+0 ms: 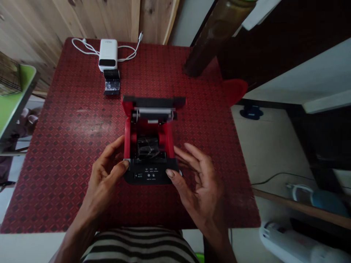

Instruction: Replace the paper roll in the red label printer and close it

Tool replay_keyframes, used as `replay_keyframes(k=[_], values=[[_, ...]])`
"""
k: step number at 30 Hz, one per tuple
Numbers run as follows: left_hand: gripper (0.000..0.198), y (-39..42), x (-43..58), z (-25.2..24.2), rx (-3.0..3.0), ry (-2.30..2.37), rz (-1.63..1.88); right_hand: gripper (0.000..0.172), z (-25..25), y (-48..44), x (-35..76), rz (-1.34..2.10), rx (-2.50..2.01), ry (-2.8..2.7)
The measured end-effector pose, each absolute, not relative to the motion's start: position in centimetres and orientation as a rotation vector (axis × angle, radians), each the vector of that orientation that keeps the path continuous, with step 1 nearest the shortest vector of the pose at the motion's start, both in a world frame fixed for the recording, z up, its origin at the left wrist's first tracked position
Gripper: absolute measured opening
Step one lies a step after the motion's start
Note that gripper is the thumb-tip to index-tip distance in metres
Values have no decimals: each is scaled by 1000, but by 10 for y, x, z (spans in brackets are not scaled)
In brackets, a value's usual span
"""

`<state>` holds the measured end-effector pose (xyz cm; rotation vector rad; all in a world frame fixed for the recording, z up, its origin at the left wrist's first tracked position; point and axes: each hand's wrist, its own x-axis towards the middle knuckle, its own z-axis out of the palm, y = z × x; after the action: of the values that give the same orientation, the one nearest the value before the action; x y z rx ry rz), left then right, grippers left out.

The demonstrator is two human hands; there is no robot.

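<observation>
Our striped shirt (139, 246) shows at the bottom. Our left hand (105, 171) is half curled at the front corner of a small red and black printer (149, 173), but we cannot tell if it really grips. Our right hand (200, 186) is spread open, its thumb tip at the front edge. The printer lid (153, 102) stands open, and a dark thing in clear plastic (148, 147) sits inside. Farther off on the red table (65, 146) lie a black block (111, 82) and a white box (108, 54) with a white cable (85, 46). A dark post (212, 40) is cut off at the top.
</observation>
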<state>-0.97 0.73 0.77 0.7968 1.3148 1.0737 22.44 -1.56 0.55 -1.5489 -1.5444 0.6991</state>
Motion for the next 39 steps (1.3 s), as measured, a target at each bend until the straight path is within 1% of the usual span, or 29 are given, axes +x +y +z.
replay_keyframes(k=[3,5,8,10,13,17,21,23,26,33,36,39], values=[[60,8,-10,7,827,1315,1079,59,8,-13,227,704,-1549,-1561],[60,7,-11,6,839,1283,1087,52,13,-9,230,677,-1532,-1603],[59,7,-13,1,877,1242,1101,34,28,2,231,468,-1494,-1755],[59,6,-14,-3,923,1231,1112,26,40,12,229,306,-1448,-1897],[60,7,-16,-9,972,1228,1126,27,51,30,220,193,-1343,-2110],[58,10,-18,-13,1021,1216,1142,32,47,57,200,200,-1276,-2380],[59,9,-19,-14,1009,1193,1137,22,47,80,182,314,-1380,-2672],[60,8,-19,-13,992,1193,1121,20,50,88,174,311,-1417,-2758],[62,8,-19,-11,978,1222,1103,27,53,96,165,235,-1461,-2806],[64,9,-19,-10,981,1234,1085,48,45,103,153,61,-1549,-2853],[63,9,-19,-11,991,1241,1089,48,48,104,153,45,-1540,-2879],[63,9,-18,-11,992,1236,1082,41,54,102,154,61,-1579,-2893]])
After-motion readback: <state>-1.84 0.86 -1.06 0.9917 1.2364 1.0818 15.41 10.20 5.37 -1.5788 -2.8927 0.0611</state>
